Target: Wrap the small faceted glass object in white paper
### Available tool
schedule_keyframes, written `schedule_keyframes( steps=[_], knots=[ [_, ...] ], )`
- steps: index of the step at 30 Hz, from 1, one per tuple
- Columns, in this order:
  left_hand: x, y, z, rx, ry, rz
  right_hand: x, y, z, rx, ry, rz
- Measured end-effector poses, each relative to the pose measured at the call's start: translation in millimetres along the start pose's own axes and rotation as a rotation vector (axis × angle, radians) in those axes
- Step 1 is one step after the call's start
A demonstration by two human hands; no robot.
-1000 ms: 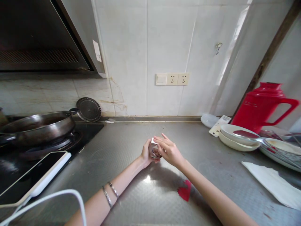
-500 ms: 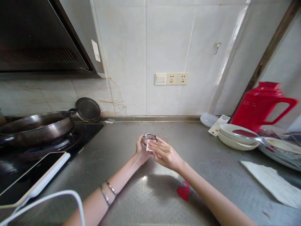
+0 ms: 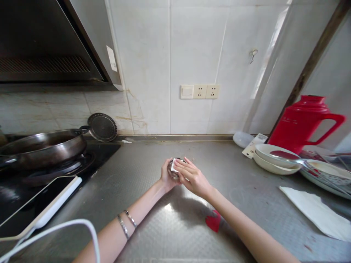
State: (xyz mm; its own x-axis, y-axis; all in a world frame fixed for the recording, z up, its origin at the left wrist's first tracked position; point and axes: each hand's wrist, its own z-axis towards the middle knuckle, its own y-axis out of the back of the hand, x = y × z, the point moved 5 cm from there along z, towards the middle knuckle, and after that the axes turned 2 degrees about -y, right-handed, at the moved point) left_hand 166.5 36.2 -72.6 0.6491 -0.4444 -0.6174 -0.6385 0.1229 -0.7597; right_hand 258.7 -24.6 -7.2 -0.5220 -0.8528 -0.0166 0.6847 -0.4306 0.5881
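Observation:
Above the steel counter, my left hand [image 3: 168,179] is wrapped round the side of a small, dark-tinged glass dish [image 3: 172,174], whose exact kind I cannot make out. My right hand [image 3: 193,179] presses a folded white tissue [image 3: 173,165] against the dish with its fingers held together. Those fingers and the tissue cover much of the dish, so its inside is mostly hidden. A red heart-shaped piece [image 3: 213,221] lies on the counter below my right forearm.
At left are a steel pan [image 3: 44,148] on the stove, a round metal lid [image 3: 102,127] and a phone [image 3: 35,204] with a white cable [image 3: 68,223]. To the right stand a red thermos [image 3: 301,126], stacked bowls [image 3: 274,164] and a paper towel [image 3: 315,212].
The dish has tipped and sits slightly lower, its rim less visible. My right hand has shifted a little with the tissue, covering more of the dish. My left hand keeps its grip.

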Motion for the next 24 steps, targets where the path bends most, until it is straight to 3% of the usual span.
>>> schedule_keyframes(
  steps=[3,7,12,17,24],
  knots=[
    [-6.1,1.4,1.8,0.045,-0.092,-0.043,8.0,1.3,0.2,0.002,0.049,0.037],
    [-10.0,2.1,1.5,0.055,-0.083,-0.029,9.6,9.8,-1.6,-0.049,0.117,0.041],
    [-5.6,-4.0,-4.5,0.006,0.001,0.021,-5.2,11.6,-4.2,-0.069,0.036,-0.036],
    [1.6,-4.9,-5.0,-0.048,-0.007,0.074,-8.0,1.7,-3.5,0.003,-0.066,0.012],
    [-3.1,2.1,2.3,0.027,-0.104,-0.024,7.5,4.6,-1.0,0.016,0.025,0.113]
  ],
)
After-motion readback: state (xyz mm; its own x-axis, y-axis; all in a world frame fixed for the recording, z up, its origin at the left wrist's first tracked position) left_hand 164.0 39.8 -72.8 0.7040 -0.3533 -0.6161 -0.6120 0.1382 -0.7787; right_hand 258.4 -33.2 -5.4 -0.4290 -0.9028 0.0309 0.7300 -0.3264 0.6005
